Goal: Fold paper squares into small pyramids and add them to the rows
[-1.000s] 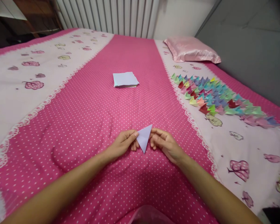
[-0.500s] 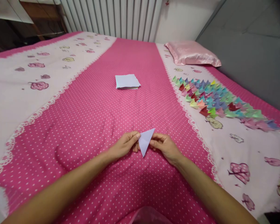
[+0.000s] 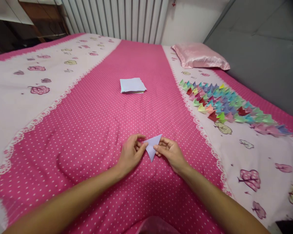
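Observation:
A small lavender sheet of paper [image 3: 152, 145], folded into a triangle, is held up between my two hands above the bed. My right hand [image 3: 172, 152] pinches its right edge, the thumb lying on the front face and the fingers behind. At the left corner, the thumb of my left hand [image 3: 132, 151] presses on the paper; its index finger is raised and bent near the upper edge, and its other fingers are curled, partly hidden. One point of the triangle aims down, another up to the right.
A stack of square paper sheets [image 3: 132, 85] lies farther up the pink dotted bedspread [image 3: 92, 130]. To the right stand rows of several colourful folded paper pieces [image 3: 224, 100]. A pink satin pillow [image 3: 200, 56] rests beyond them, beside a grey padded headboard [image 3: 263, 48].
My left index finger has lifted away from the paper and the left hand has turned more upright. My right thumb has moved onto the front of the triangle.

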### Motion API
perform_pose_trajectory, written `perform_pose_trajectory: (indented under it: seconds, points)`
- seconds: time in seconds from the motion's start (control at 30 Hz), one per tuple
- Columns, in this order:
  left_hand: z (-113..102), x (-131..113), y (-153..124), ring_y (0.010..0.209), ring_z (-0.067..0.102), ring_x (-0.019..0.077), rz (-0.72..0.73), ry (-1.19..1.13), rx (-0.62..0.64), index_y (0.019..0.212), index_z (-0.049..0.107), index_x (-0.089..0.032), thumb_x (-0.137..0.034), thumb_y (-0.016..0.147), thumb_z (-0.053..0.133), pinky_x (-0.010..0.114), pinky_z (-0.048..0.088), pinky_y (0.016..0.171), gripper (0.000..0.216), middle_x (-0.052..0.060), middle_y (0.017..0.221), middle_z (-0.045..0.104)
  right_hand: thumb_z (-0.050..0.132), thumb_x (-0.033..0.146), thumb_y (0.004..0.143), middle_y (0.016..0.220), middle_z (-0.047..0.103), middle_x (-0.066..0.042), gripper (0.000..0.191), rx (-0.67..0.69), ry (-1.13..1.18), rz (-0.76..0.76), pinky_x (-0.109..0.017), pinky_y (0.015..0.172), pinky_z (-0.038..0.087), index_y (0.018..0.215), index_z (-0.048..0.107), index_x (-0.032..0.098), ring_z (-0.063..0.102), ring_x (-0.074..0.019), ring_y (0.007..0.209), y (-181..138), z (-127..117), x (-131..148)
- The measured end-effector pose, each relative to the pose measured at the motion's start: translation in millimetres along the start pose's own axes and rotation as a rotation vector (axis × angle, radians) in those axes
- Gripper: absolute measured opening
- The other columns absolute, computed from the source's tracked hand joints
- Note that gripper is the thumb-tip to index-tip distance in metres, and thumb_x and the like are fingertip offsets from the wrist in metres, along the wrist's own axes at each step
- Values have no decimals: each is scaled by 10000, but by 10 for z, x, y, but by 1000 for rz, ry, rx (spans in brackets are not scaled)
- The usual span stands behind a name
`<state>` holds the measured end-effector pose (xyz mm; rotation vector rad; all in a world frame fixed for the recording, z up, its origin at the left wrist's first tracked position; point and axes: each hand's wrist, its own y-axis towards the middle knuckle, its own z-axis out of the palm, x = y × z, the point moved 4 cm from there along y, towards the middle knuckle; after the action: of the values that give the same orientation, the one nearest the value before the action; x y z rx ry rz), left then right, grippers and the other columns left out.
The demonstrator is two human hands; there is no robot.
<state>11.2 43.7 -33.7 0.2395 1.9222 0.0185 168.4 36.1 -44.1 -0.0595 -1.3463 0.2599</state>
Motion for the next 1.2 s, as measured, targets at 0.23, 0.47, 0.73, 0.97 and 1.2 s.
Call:
perform_pose_trajectory:
  seconds: [0.23,0.47,0.73,0.97,1.2]
  points:
    - [39,-137,-93,620,498,103,249,143,-108,842,590,-170,-224,823,563,224,405,569,63,1,693,544,791,320,614,646,590,26,363,-16,9,3,-207,515,450,902,640,160,560,-78,535,-4,35,-4]
    - [53,-126,-62,582,523,102,41,27,33,892,581,-150,-320,743,645,222,415,518,235,19,708,601,692,398,737,606,618,10,349,58,-22,-5,-210,519,437,982,671,151,548,-75,526,8,32,-13]
    - [48,-92,-51,582,540,104,-95,-43,83,873,566,-140,-328,720,664,227,429,520,261,20,698,605,696,381,736,641,646,-3,350,69,-48,19,-217,528,444,1006,678,158,570,-82,546,8,38,-24]
    - [36,-75,-37,636,571,123,-118,-101,132,898,579,-138,-341,750,638,255,465,581,258,36,730,620,709,377,724,622,643,-5,354,67,-52,33,-224,532,450,993,670,149,580,-90,548,2,39,-6]
    - [51,-32,-36,639,573,122,-100,-85,135,906,578,-141,-330,762,624,250,467,575,242,34,735,620,767,346,662,655,647,-4,371,79,-40,42,-219,541,463,964,663,158,592,-90,558,-9,52,11]
